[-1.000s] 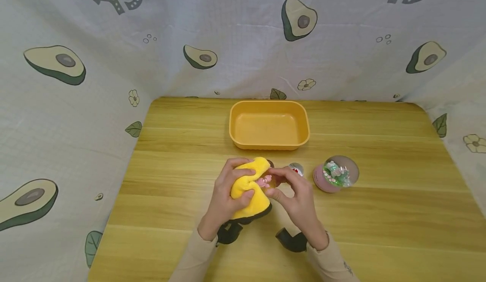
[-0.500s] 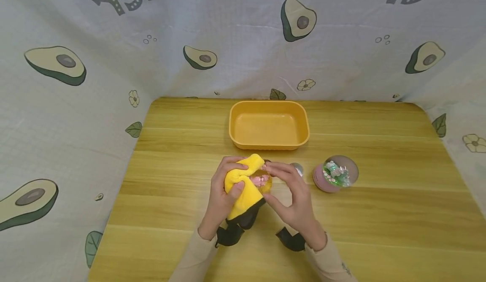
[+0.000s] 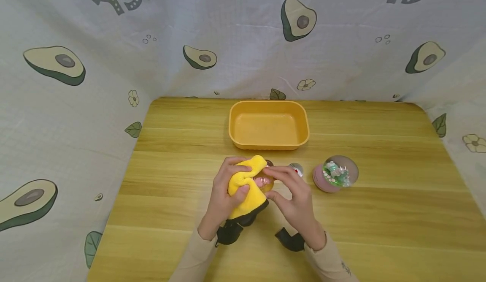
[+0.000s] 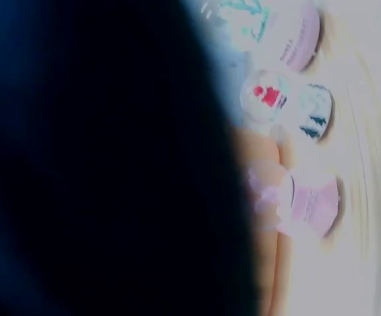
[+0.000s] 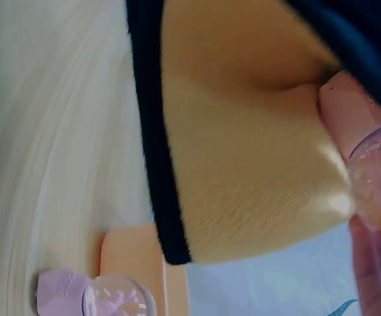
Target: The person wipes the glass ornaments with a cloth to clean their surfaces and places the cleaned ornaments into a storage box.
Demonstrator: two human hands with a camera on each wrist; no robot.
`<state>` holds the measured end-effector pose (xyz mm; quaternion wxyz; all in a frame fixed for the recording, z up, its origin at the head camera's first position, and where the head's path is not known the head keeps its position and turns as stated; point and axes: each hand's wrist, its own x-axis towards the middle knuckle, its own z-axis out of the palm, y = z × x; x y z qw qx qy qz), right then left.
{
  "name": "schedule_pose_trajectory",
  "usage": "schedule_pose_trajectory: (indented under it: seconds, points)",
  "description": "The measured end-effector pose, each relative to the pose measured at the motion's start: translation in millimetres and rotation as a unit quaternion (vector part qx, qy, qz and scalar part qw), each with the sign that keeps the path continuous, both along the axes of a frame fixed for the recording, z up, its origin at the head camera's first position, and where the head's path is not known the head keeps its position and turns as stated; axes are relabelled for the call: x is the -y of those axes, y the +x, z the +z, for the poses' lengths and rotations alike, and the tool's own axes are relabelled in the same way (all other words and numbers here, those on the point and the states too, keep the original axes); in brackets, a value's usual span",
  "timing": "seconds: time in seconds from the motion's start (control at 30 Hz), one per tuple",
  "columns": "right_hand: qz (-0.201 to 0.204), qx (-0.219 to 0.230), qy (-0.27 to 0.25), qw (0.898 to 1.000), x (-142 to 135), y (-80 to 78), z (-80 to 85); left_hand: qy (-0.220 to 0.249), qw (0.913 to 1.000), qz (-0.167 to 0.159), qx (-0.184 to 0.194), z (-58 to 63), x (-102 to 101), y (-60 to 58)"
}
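Orange tray (image 3: 268, 130) on tabletop (image 3: 182, 180); both hands on its near side. Left hand (image 3: 224, 189): fingers curled round yellow cloth (image 3: 247, 197), dark-edged, bunched against a held snow globe (image 3: 267, 185) with pink base. Right hand (image 3: 300, 202): fingers pinching that globe's clear dome. Second pink-based globe (image 4: 312, 204) upright between hands and tray, mostly hidden from the head camera. Red-figure globe (image 3: 296, 169) by the tray's near right corner. Largest globe (image 3: 336, 173) nearer the person, past the tray's right end.
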<state>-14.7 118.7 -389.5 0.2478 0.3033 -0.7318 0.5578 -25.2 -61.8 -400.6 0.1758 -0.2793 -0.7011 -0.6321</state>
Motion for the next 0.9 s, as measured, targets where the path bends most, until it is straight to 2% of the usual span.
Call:
schedule_pose_trajectory:
  seconds: [0.1, 0.2, 0.3, 0.37, 0.43, 0.53, 0.67, 0.77, 0.9]
  points:
    - [0.000, 0.068, -0.020, 0.997, 0, 3.5, 1.0, -0.020, 0.9994, -0.005, -0.027, -0.2, 0, -1.1]
    - [-0.017, 0.112, -0.022, 0.993, 0, 6.5, 2.0, -0.036, 0.9980, -0.014, -0.050, 0.3, 0, -1.8]
    - [-0.047, 0.114, -0.003, 0.992, 0, 7.8, 2.2, -0.039, 0.9975, -0.014, -0.057, 0.4, -1, -1.7]
    - [-0.059, 0.112, 0.008, 0.992, 0, 7.5, 1.8, -0.029, 0.9987, -0.008, -0.041, 0.2, -2, -1.0]
    - [-0.054, 0.107, 0.009, 0.993, 0, 6.4, 1.5, -0.010, 0.9998, 0.002, -0.014, -0.5, -3, -0.4]
    - [-0.028, 0.076, 0.013, 0.997, 0, 3.5, 0.6, 0.033, 0.9983, 0.009, 0.047, -0.7, -2, 0.4]
    - [0.022, -0.003, 0.025, 0.999, 0, -1.7, -0.5, 0.088, 0.9894, -0.006, 0.115, 0.2, 0, 1.1]
    - [0.040, -0.051, 0.035, 0.997, -1, -5.1, -0.9, 0.099, 0.9854, -0.021, 0.137, 0.7, 1, 2.3]
    - [0.032, -0.083, 0.039, 0.995, -3, -7.8, -1.5, 0.083, 0.9859, -0.030, 0.142, 0.9, 0, 3.5]
